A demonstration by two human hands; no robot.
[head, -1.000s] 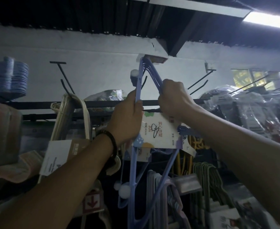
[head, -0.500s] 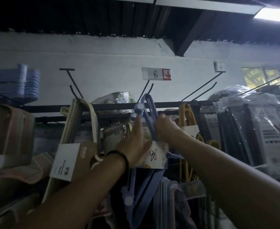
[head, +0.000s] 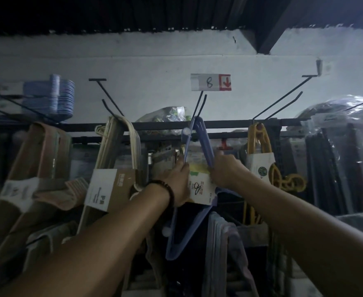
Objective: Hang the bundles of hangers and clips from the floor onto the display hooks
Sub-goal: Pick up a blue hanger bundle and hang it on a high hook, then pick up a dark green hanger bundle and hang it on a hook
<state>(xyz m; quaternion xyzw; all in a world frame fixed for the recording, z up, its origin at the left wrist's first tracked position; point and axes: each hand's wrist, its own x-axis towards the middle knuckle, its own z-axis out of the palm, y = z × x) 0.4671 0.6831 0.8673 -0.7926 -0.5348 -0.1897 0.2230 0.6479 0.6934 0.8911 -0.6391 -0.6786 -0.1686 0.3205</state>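
A bundle of blue hangers with a white paper label hangs by its top corner on the black double display hook under the price tag marked 8. My left hand grips the bundle's left arm. My right hand grips its right arm just beside the label. Both arms reach up from the bottom of the view. The lower part of the bundle hangs down between my forearms.
Beige hanger bundles hang on the hook to the left, a yellow bundle on the hook to the right. Blue hangers sit far left, plastic-wrapped packs far right. A black rail runs across.
The blue bundle has come down from high in front of the price tag, and its top now sits on the hook. Both hands slid lower along its arms.
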